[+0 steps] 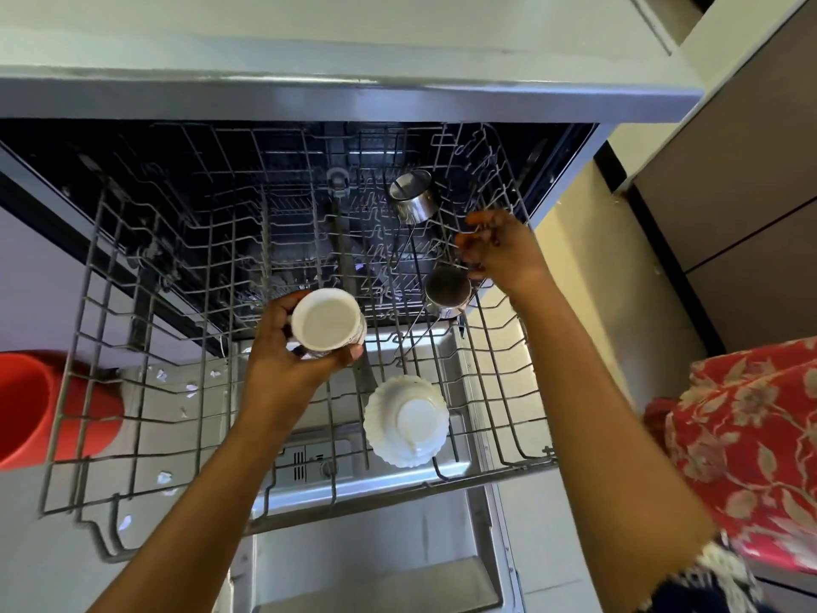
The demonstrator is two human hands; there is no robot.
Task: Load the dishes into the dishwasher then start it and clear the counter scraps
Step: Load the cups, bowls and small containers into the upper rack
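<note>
My left hand (292, 347) is extended over the pulled-out grey wire upper rack (132, 347) of the open dishwasher, fingers and thumb wrapped closed around a white ceramic mug with a patterned side (326, 319), its mouth turned up toward me and held above the middle of the rack. My right hand (502, 252) reaches further in along the rack's right side, fingers curled near the wire tines; I cannot tell whether they grip a wire or anything else. Just left of that hand, a small stainless steel cup (447, 290) sits tilted in the rack, and a second stainless steel cup (413, 197) lies tilted further back. A white fluted ceramic bowl (406, 421) rests upside down toward the rack's front edge, near the mug and below it. Beneath the rack the lowered steel inner door (398, 564) shows, with small white scraps (164, 478) scattered on the surface to the left. A red round plastic container (35, 409) stands at far left, partly behind the rack. The pale tabletop (309, 50) runs above the dishwasher opening.
</note>
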